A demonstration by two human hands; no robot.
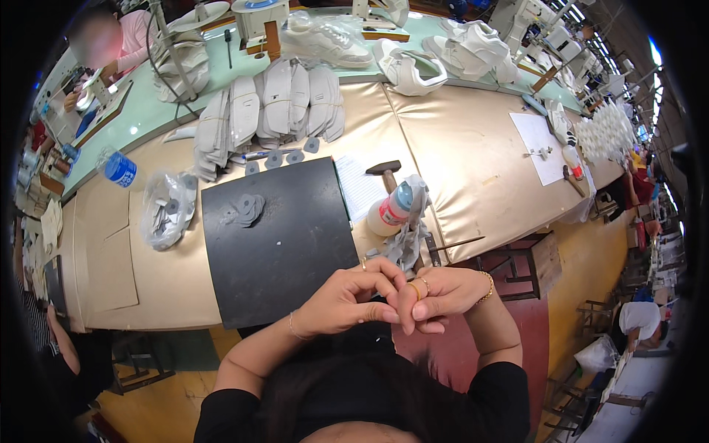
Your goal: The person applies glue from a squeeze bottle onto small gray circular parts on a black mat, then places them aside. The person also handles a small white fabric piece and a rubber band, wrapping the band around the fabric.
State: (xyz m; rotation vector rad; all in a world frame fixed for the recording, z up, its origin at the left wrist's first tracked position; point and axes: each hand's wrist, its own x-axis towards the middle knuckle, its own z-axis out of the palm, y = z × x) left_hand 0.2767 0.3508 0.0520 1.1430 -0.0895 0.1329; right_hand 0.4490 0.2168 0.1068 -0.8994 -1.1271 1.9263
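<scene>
In front of my body, just off the table's edge, my left hand (362, 294) and my right hand (445, 290) meet. The left thumb and fingers are bent in against the right hand's fingertips. The right hand is curled, its thumb pressed toward its fingers. Whatever may be between the fingertips is too small or hidden to tell. Nearest to the hands is a black mat (277, 255) with a little pile of grey fabric pieces (247, 210). A white bottle with a blue cap (389, 212) stands just beyond, beside crumpled grey scraps (405, 247).
Bundled grey shoe parts (277, 103) lie at the back, near white shoes (325, 40). A hammer (385, 173) rests on a lined sheet (358, 184). A plastic bag (168, 210) and a blue-labelled jar (118, 168) are at left. Another person (122, 40) sits at a sewing machine far left.
</scene>
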